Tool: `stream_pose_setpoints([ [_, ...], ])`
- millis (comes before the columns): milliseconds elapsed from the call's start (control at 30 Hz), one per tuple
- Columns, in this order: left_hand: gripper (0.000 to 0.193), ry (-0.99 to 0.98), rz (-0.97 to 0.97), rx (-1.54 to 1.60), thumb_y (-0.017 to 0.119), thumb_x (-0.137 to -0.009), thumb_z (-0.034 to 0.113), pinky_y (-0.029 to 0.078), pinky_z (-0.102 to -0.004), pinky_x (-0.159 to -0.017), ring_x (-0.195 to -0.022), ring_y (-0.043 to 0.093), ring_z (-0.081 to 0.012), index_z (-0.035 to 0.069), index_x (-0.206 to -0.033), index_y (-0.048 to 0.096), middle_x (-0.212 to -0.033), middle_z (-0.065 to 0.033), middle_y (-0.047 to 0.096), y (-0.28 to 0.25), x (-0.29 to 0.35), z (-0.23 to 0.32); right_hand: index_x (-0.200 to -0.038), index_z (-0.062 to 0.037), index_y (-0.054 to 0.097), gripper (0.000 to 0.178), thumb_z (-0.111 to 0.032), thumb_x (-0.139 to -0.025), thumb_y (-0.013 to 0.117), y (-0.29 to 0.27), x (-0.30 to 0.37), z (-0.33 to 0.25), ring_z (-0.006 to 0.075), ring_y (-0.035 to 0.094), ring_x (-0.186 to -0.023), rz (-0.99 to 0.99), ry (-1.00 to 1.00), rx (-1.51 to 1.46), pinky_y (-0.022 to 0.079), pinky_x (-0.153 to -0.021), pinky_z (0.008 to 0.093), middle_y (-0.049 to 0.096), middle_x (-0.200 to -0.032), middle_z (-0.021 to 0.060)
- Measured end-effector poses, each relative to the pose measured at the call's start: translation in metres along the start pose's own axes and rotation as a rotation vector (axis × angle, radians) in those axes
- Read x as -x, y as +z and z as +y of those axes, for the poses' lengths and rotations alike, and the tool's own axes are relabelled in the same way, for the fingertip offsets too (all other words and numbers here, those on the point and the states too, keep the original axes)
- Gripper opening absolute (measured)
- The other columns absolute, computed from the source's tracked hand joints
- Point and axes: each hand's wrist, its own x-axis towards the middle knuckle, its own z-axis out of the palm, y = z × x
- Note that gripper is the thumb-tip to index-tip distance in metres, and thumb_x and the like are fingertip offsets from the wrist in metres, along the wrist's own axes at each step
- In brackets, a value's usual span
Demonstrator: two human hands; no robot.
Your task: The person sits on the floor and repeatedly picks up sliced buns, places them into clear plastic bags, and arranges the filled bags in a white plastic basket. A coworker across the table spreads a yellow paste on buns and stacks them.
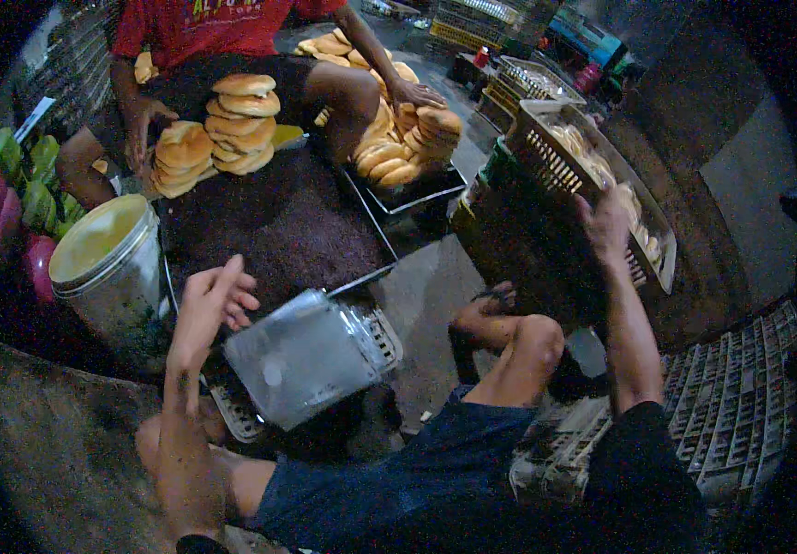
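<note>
Slanting lengthwise from upper left to lower right in the head view, the crate (546,155) lies at the right hand (610,222), whose finger grip I cannot tell. The left hand (212,300), farther off, has loosely parted fingers near the clear plastic bags (304,355).

The person is wearing dark blue shorts (398,471) and is baring both knees; right of the shorts a black sleeve (643,457) is showing, left of them a dark sleeve edge (199,545).

2 bare forearms (634,342) reach forward, left grip (216,297) loosely curled, right grip (610,224) farther out, thumb apart.
</note>
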Motion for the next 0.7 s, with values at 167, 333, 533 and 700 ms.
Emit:
stream_pose_setpoints([
  [167, 0.067, 0.076, -0.535, -0.835, 0.052, -0.088, 0.063, 0.053, -0.0407, -0.060, -0.061, 0.067, -0.0269, 0.000, -0.074, 0.067, -0.073, -0.0145, 0.068, 0.066, -0.026, -0.057, -0.133, -0.0123, 0.044, 0.059, -0.033, -0.085, 0.070, 0.040, 0.015, -0.099, 0.0414, 0.058, -0.105, -0.185, -0.013, -0.430, 0.051, -0.084, 0.0464, 0.053, -0.123, 0.0178],
  [333, 0.075, -0.106, -0.440, -1.115, 0.064, -0.074, 0.070, 0.055, -0.0414, -0.073, -0.070, 0.069, -0.0297, -0.005, -0.079, 0.070, -0.076, -0.0189, 0.070, 0.101, -0.049, -0.114, -0.125, -0.0085, 0.049, 0.047, -0.024, -0.085, 0.069, 0.026, 0.065, -0.087, 0.0375, 0.060, -0.101, -0.258, -0.022, -0.552, 0.051, -0.084, 0.0416, 0.053, -0.120, 0.0178],
  [533, 0.067, 0.009, -0.498, -0.862, 0.069, -0.074, 0.064, 0.052, -0.0444, -0.072, -0.076, 0.068, -0.0316, -0.003, -0.075, 0.069, -0.078, -0.0194, 0.069, 0.082, -0.044, -0.131, -0.122, -0.0043, 0.053, 0.045, -0.021, -0.085, 0.071, -0.013, 0.108, -0.076, 0.0290, 0.064, -0.099, -0.581, 0.311, -0.576, 0.051, -0.084, 0.0372, 0.062, -0.113, 0.0168],
  [700, 0.055, 0.314, -0.168, -0.754, 0.065, -0.083, 0.054, 0.050, -0.0473, -0.062, -0.061, 0.064, -0.0360, 0.000, -0.073, 0.068, -0.066, -0.0210, 0.064, 0.090, -0.003, -0.110, -0.128, -0.0020, 0.051, 0.058, -0.028, -0.082, 0.075, -0.015, 0.097, -0.226, 0.0244, 0.058, -0.112, -0.836, 0.112, -1.160, 0.046, -0.096, 0.0372, 0.058, -0.122, 0.0159],
])
